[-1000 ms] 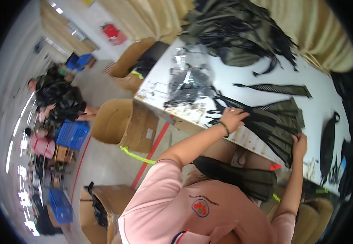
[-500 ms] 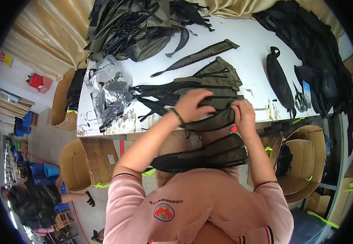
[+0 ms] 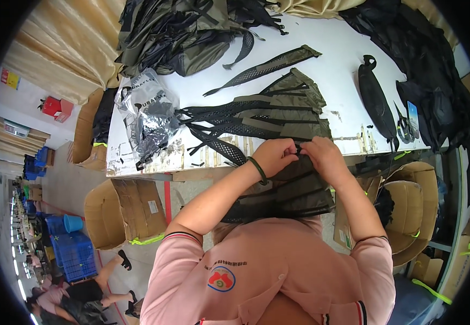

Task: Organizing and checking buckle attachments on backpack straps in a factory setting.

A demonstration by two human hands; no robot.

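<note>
Olive-and-black strapped fabric panel [image 3: 284, 189]: draped over the near edge of the white table [image 3: 338, 59], lower part hanging toward the person's lap. Left hand [image 3: 274, 155] and right hand [image 3: 324, 157]: touching side by side, fingers pinched shut on its top edge. Similar panels [image 3: 278, 111] stacked just behind.
</note>
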